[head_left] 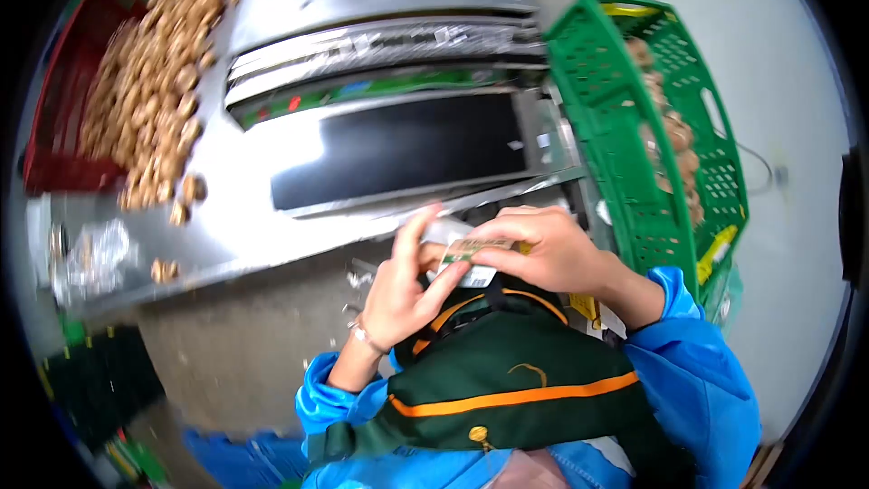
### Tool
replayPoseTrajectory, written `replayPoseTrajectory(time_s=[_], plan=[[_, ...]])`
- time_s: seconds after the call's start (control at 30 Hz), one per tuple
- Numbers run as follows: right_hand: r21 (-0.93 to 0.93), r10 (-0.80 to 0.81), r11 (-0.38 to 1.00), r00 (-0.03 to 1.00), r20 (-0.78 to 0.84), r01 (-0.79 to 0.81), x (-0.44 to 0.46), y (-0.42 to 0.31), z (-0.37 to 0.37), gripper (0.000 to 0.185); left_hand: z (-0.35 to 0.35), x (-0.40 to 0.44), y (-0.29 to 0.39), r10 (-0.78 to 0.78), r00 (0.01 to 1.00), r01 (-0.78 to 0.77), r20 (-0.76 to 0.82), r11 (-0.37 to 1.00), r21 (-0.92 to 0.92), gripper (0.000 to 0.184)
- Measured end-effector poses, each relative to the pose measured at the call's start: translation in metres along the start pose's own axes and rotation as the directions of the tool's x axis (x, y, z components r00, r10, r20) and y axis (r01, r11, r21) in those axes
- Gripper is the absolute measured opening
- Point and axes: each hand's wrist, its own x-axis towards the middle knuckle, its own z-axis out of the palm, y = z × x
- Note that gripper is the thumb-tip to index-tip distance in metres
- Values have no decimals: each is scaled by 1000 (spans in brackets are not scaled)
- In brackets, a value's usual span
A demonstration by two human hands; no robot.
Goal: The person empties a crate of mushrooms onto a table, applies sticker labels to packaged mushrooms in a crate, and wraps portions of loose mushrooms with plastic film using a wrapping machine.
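In front of my apron, both hands come together on a small green-and-white label. My left hand has its thumb against the label's lower edge, fingers curled behind it. The thumb and fingers of my right hand pinch its right side. Pale, clear-looking plastic shows behind the label, between the hands. What lies under it is mostly hidden by my fingers, so I cannot tell its kind. Just beyond the hands is a metal machine with a black plate.
Loose brown mushrooms are heaped on the steel table at the left, by a red crate. Crumpled clear plastic lies at its near corner. On the right, a green crate holds several brown items.
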Motion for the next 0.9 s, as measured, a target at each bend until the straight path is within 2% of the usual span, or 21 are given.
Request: replayPoseTrajectory(time_s=[0.03, 0.07, 0.13, 0.17, 0.2, 0.27, 0.3, 0.33, 0.37, 0.4, 0.47, 0.53, 0.6, 0.63, 0.67, 0.73, 0.77, 0.8, 0.83, 0.87, 0.9], plan=[[11, -96, 995, 992, -84, 97, -4, 5, -8, 24, 4, 12, 12, -11, 994, 28, 109, 988, -153, 68], [-37, -113, 993, 974, -194, 108, -11, 6, -18, 23, 20, 22, 26, -21, 998, 34, 62, 976, -217, 59], [-69, -77, 995, 979, -189, 65, -22, 7, -47, 21, 32, 42, 12, -6, 985, 28, 171, 992, -124, 37], [-215, -139, 972, 972, -188, 98, -28, 12, -64, 20, 39, 54, 16, -59, 986, 72, 158, 995, -74, 18], [-315, -227, 937, 949, -219, 152, -34, 19, -82, 19, 52, 66, 22, -54, 991, 54, 126, 999, 8, 14], [-491, -390, 840, 887, -247, 232, -45, 35, -119, 18, 85, 85, 10, -34, 984, 22, 173, 997, 70, 15], [-704, -541, 660, 816, -204, 262, -49, 46, -149, 17, 104, 94, 16, -46, 975, 15, 218, 990, 139, 18], [-507, -358, 857, 820, -447, 98, -57, 51, -190, 14, 107, 100, -5, -137, 943, 14, 304, 927, 376, 20], [-64, 70, 977, 588, -806, -204, -61, 55, -228, 11, 107, 102, 1, -186, 959, 111, 214, 940, 321, 19], [46, 47, 999, 450, -892, -11, -69, 86, -287, 11, 105, 106, 8, -241, 962, 202, 127, 944, 261, 18], [299, 227, 948, 437, -870, 104, -67, 156, -357, 16, 72, 113, 9, -315, 945, 306, -88, 946, -108, 37], [419, 394, 904, 558, -731, -89, -30, 197, -353, 20, 98, 143, 84, -205, 967, 135, -149, 914, -382, 77], [570, 476, 815, 677, -561, -101, 11, 254, -333, 20, 112, 155, 118, -200, 967, 138, -160, 934, -329, 104], [589, 503, 796, 697, -512, -142, 30, 281, -322, 21, 128, 158, 134, -184, 959, 105, -217, 937, -332, 109], [605, 529, 774, 714, -459, -184, 46, 307, -311, 21, 133, 154, 122, 67, 951, -142, -303, 962, -233, 94], [281, 475, 879, 658, -584, -385, 67, 352, -289, 24, 133, 153, 138, -1, 942, 55, -334, 987, 150, 42], [36, 336, 905, 658, -674, -424, 66, 364, -284, 40, 130, 150, 135, -163, 935, 202, -316, 975, 94, 47], [37, 351, 879, 595, -723, -475, 62, 346, -282, 59, 102, 143, 116, -333, 943, 333, 24, 934, -128, 55], [-90, 234, 871, 569, -788, -483, 55, 326, -285, 65, 106, 137, 86, -191, 969, 175, -157, 979, -108, 65], [-206, 115, 841, 538, -835, -500, 48, 314, -286, 72, 120, 144, 85, -154, 965, 146, -211, 988, -52, 61], [-306, -77, 918, 646, -759, -251, 44, 320, -290, 63, 134, 151, 85, -117, 957, 123, -264, 992, 6, 56]])
